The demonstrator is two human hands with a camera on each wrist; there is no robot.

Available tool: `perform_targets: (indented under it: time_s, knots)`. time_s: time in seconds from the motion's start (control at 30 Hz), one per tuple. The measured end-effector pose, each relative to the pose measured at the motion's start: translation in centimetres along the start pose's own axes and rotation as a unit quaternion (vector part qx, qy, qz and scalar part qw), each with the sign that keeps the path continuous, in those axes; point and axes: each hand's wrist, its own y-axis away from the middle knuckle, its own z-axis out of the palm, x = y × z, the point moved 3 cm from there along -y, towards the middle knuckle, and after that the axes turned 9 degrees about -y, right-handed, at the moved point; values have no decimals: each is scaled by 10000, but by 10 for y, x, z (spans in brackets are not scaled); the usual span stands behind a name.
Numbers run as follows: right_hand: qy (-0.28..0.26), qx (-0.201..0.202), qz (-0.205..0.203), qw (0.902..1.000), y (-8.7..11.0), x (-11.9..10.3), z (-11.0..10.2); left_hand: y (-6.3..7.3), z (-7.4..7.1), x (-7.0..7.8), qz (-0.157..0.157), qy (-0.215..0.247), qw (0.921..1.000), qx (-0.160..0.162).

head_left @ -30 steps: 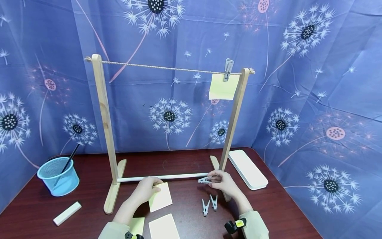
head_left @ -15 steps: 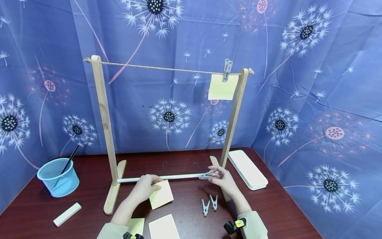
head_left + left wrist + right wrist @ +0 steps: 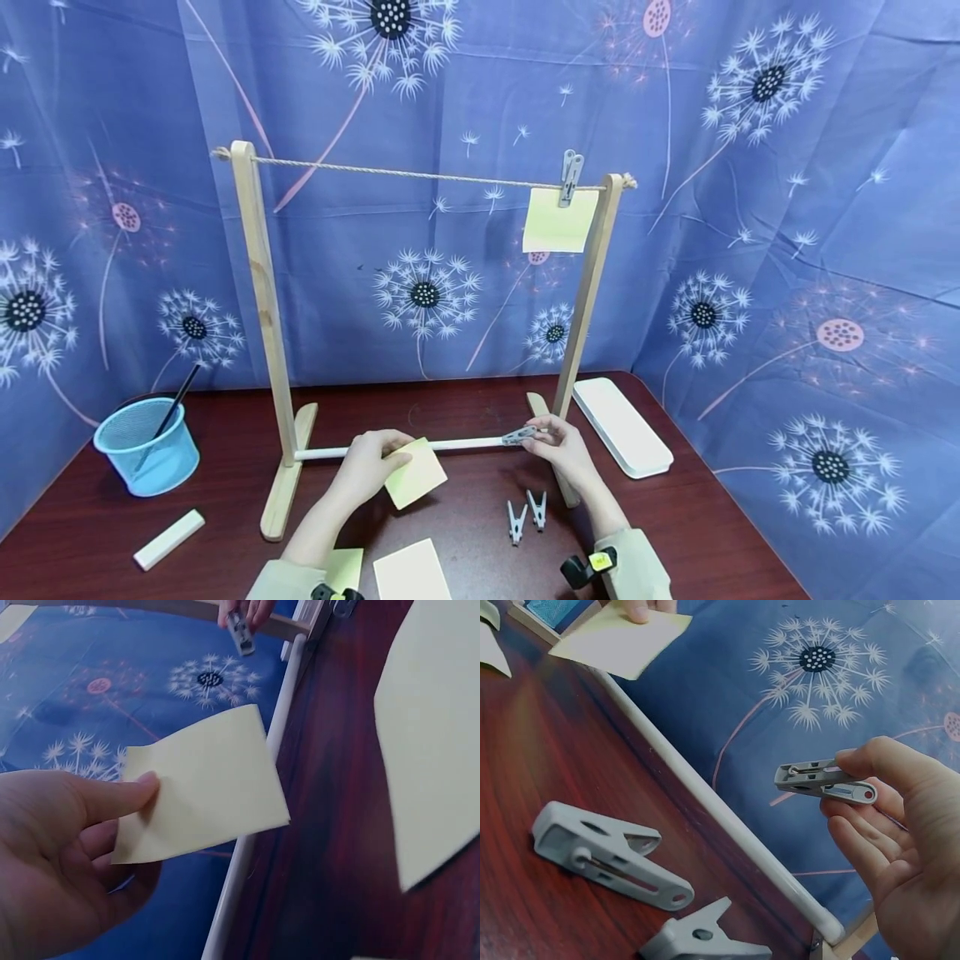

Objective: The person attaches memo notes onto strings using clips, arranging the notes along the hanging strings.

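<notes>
A pale yellow sticky note (image 3: 417, 475) is pinched between the thumb and fingers of my left hand (image 3: 365, 468), lifted off the table. My right hand (image 3: 567, 456) pinches a grey clothespin (image 3: 518, 436) by its handle end; in the right wrist view its jaws look closed, with nothing between them. Two more clothespins, one left (image 3: 517, 522) and one right (image 3: 537, 509), lie on the table below that hand. Further notes, one middle (image 3: 412, 571) and one partly hidden by the left sleeve (image 3: 345, 568), lie near the front. Up on the rope (image 3: 390, 172), another clothespin (image 3: 571, 177) holds a hanging note (image 3: 558, 223).
The wooden stand (image 3: 264, 308) carries the rope and has a white crossbar (image 3: 468, 444) low down. On the left are a blue mesh cup (image 3: 147, 454) with a thin black stick and a white block (image 3: 169, 539). A long white case (image 3: 624, 427) lies right.
My left hand has lifted the note off the table, bringing it up and slightly right. The clothespin in my right hand has risen a little and tilted upward.
</notes>
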Motion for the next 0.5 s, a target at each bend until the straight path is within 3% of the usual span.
perform_targets:
  time_s: [0.27, 0.5]
  knots:
    - [-55, -109, -27, 9999, -1, -2, 3, -5, 6, 7, -91, 694, 9968, 397]
    - [199, -249, -87, 9995, -1, -18, 1, -15, 3, 10, -434, 1102, 9919, 459]
